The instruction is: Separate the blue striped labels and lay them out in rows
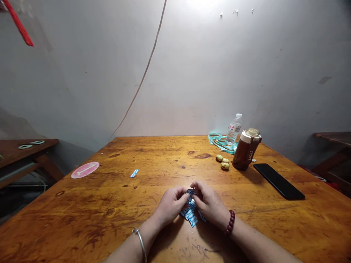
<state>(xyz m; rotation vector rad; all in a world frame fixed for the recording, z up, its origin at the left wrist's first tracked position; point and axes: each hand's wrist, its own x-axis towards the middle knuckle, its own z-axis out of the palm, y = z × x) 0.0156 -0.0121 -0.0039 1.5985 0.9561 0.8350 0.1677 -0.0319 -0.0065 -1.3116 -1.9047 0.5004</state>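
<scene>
My left hand and my right hand meet low in the middle of the head view, above the table. Between their thumbs and fingers they pinch a small bunch of dark cord. Just below it is a cluster of small blue-and-white paper tags, partly hidden by the fingers. Whether the tags hang from the cord or lie loose on the wood I cannot tell. A single blue-and-white tag lies apart on the left. A silver bangle circles my left wrist, and dark red beads circle my right.
On the right of the wooden table stand a brown sport bottle and a clear water bottle beside a teal strap. Several small yellowish round items and a black phone lie nearby. A pink disc lies far left.
</scene>
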